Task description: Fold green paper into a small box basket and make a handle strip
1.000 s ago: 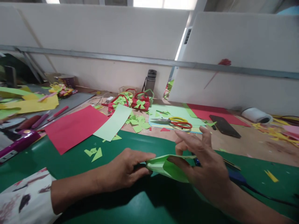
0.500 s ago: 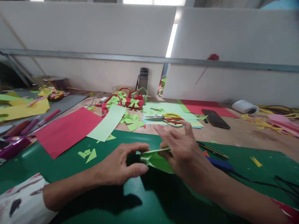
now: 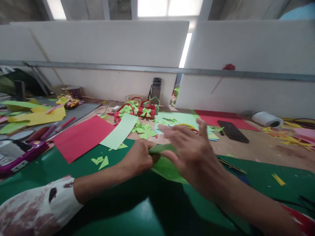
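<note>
A folded piece of green paper (image 3: 169, 170) is held above the green cutting mat, its near part bulging open. My left hand (image 3: 140, 155) is closed around the left end of the paper, fingers and thumb pressed together. At the paper's right side is my right hand (image 3: 194, 152), its fingers stretched out and somewhat blurred, the thumb against the paper's upper edge. Behind that hand, scissors with yellow and red handles (image 3: 186, 126) are partly hidden. Small green paper scraps (image 3: 100, 161) lie left of my left hand.
A red sheet (image 3: 82, 137) and a pale green strip (image 3: 120, 131) lie ahead on the left. Small red paper baskets (image 3: 147, 110) with green bows stand near a bottle (image 3: 156, 88). Rightward are a phone (image 3: 232, 131), a white roll (image 3: 267, 119) and a craft knife (image 3: 232, 165).
My left hand has gone from spread fingers beside the paper to closed on its left end. My right hand's fingers have straightened out. The view has tilted up slightly and turned left.
</note>
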### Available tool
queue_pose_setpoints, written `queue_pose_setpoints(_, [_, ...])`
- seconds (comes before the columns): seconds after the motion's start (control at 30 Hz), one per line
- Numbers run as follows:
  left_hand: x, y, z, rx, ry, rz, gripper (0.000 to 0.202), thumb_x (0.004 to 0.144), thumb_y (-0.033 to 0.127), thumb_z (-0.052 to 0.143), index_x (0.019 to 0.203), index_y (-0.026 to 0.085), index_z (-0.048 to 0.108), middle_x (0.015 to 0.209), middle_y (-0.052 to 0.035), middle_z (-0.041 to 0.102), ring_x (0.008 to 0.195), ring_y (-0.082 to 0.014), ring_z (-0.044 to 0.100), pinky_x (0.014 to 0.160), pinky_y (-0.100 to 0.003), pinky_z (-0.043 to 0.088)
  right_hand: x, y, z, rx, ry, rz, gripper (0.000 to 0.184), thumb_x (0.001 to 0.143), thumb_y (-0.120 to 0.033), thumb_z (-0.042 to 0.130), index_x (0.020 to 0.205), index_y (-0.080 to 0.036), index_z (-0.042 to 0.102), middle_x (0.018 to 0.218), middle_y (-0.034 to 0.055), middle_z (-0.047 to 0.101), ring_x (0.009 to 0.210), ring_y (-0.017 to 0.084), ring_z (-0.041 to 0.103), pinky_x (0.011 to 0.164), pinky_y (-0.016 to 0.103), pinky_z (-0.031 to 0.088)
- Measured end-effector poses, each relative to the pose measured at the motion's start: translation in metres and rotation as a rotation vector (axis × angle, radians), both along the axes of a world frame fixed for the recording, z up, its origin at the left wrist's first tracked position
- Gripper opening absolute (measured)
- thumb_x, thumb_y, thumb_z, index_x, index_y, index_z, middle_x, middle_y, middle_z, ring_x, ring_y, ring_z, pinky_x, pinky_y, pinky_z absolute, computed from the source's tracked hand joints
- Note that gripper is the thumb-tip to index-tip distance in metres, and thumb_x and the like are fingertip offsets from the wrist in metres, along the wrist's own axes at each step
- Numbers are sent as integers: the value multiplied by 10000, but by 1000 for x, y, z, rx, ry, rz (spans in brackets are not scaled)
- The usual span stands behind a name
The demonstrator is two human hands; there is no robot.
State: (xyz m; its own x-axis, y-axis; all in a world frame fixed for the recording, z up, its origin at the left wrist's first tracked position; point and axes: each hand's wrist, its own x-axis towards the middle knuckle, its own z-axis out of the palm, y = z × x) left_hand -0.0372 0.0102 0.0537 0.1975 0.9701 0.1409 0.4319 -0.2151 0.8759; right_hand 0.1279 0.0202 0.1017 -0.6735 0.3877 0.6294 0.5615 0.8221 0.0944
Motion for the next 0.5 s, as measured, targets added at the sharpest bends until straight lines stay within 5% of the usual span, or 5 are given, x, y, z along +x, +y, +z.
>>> queue_pose_setpoints(0.1, [-4, 3, 0, -101, -73, 30, 117, 636, 148, 521, 529, 148, 473, 483, 62, 382, 449, -70, 351, 422, -194, 247, 20, 6, 8, -183, 177, -65, 458, 809, -247, 593, 1254, -208, 496, 1088, 82, 671, 1013, 269, 598, 960, 542, 330])
queue_pose_setpoints(0.2, [-5, 3, 1, -181, -142, 35, 48, 621, 162, 544, 637, 126, 569, 532, 35, 491, 488, -95, 447, 456, -197, 333, 33, 12, 3, -629, 209, -55, 514, 777, -257, 606, 1276, -205, 492, 1127, 91, 651, 1016, 254, 605, 830, 401, 471])
queue_pose_setpoints(0.33, [-5, 0, -1, -255, -192, 22, 80, 606, 184, 579, 650, 117, 589, 559, 5, 548, 497, -106, 476, 459, -203, 354, 32, 21, -12, -1177, 195, 69, 503, 780, -181, 549, 1279, -172, 485, 934, 56, 681, 774, 177, 638, 602, 260, 476])
queue_pose_setpoints(0.5, [-5, -2, -4, -323, -190, -9, 81, 600, 200, 597, 618, 123, 577, 544, 16, 531, 487, -100, 458, 454, -204, 338, 25, 23, -20, -1277, 269, 136, 390, 779, -201, 556, 1167, -168, 565, 867, 20, 647, 667, 125, 571, 543, 219, 421])
